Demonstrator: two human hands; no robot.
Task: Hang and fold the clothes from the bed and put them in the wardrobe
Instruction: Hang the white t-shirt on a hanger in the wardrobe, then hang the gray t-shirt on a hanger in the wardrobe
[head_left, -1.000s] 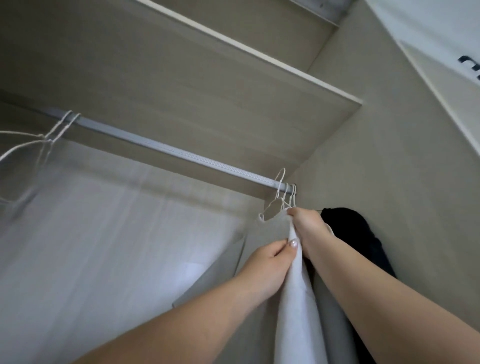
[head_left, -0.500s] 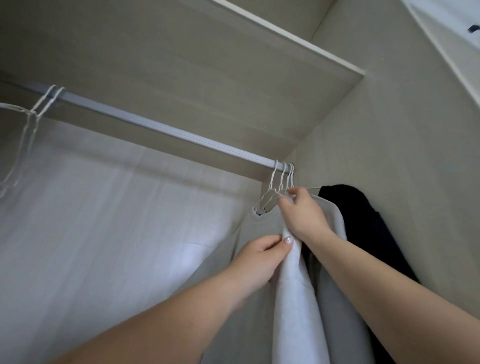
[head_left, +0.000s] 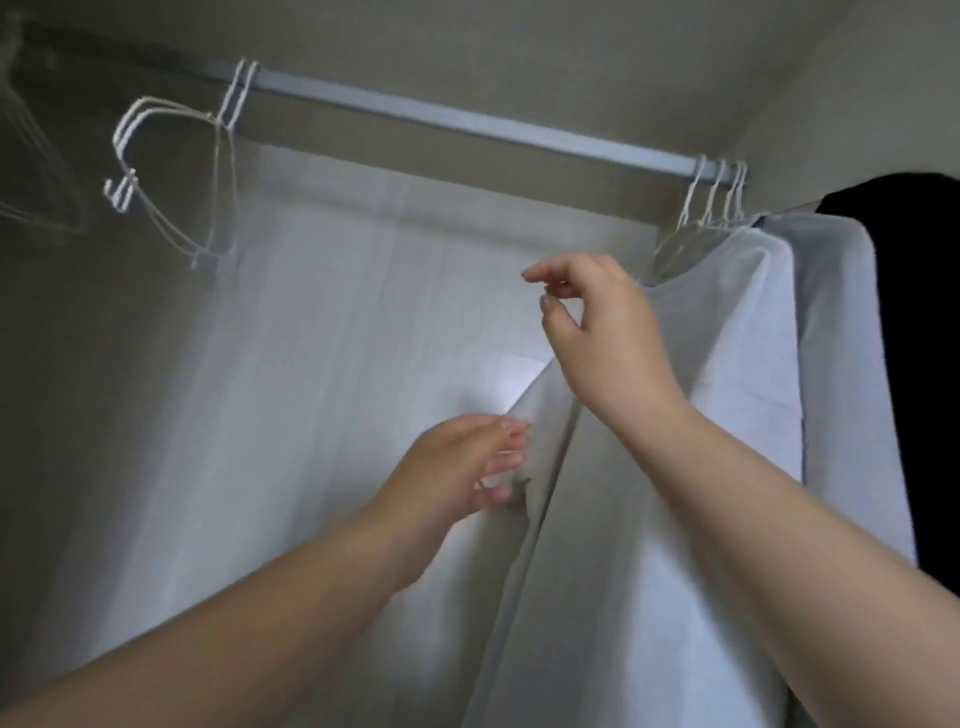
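No text, label, brand, number or sign can be read anywhere in the head view.

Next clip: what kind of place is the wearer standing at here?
Most likely the inside of a wardrobe: a pale metal hanging rail runs under a shelf, empty white wire hangers hang from it, and a pale grey garment and a black garment hang at its right end.
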